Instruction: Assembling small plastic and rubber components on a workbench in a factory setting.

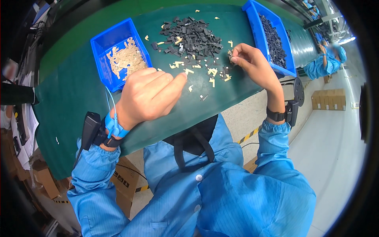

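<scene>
My left hand [152, 94] is closed, its fingers curled together over the near part of the green table mat. A small cream plastic piece [189, 71] lies right at its fingertips; whether they grip anything is hidden. To the right, my right hand [256, 65] pinches a small dark piece [231, 58] between thumb and forefinger, just above the mat. A heap of black plastic pieces [193, 37] spreads over the mat beyond both hands. Between the hands lie scattered cream pieces [213, 72] and a few black ones.
A blue bin [96, 55] with beige pieces [128, 57] stands beyond my left hand. Another blue bin [258, 35], filled with black pieces [272, 41], stands right of my right hand. The green mat [75, 114] ends just before my body. Cartons [328, 99] and a co-worker [325, 59] are farther right.
</scene>
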Demonstrator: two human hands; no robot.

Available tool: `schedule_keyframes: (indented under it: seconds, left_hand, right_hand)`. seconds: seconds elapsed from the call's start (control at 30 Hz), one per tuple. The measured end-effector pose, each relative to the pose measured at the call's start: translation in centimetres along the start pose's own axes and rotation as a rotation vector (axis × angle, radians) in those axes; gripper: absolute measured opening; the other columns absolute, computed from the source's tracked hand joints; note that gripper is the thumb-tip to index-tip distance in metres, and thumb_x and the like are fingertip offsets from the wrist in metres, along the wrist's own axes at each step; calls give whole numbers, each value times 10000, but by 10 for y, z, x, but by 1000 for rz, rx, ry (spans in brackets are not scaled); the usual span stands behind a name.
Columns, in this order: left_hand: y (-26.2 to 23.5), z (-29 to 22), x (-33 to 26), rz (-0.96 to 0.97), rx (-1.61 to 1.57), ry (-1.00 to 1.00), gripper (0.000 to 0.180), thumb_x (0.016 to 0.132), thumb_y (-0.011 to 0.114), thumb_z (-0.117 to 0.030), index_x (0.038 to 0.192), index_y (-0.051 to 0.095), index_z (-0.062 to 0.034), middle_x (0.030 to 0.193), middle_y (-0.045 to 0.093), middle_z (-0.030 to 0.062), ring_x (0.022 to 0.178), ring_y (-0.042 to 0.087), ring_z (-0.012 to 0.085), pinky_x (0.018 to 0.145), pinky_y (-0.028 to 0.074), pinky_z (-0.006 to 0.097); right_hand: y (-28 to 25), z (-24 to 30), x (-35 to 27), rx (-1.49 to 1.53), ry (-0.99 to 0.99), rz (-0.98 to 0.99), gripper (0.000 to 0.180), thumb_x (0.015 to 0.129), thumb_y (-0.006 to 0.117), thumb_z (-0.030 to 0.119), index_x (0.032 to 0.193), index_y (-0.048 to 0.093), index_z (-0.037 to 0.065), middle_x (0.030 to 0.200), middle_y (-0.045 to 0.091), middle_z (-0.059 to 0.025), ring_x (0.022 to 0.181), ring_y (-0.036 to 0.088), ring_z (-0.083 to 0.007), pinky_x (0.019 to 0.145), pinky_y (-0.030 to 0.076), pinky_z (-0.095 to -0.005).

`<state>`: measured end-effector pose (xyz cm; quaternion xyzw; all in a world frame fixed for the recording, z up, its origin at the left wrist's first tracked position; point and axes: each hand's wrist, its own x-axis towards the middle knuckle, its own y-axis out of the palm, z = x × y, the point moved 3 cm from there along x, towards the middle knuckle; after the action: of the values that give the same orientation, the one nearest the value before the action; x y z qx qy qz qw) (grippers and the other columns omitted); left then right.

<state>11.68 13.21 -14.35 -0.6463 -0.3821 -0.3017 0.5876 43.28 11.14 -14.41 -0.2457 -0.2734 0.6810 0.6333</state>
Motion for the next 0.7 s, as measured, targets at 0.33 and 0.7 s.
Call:
schedule_keyframes:
  seconds: [0.33,0.7]
  left_hand:
    - [-1,2,-1,22,-4,-20,307,693,797,110,988,713,87,635,556,84,508,555,226,455,393,348]
    - [-1,0,1,29,-7,-48,278,707,796,112,970,711,82,635,565,91,508,564,234,456,400,350]
  right_hand:
    - [-1,0,0,-81,92,119,200,902,761,33,1088,701,-9,787,484,35,687,426,-67,639,408,-253]
    - [-9,-4,-3,-95,65,9,209,908,764,39,1113,738,11,818,546,25,689,455,-60,629,422,-251]
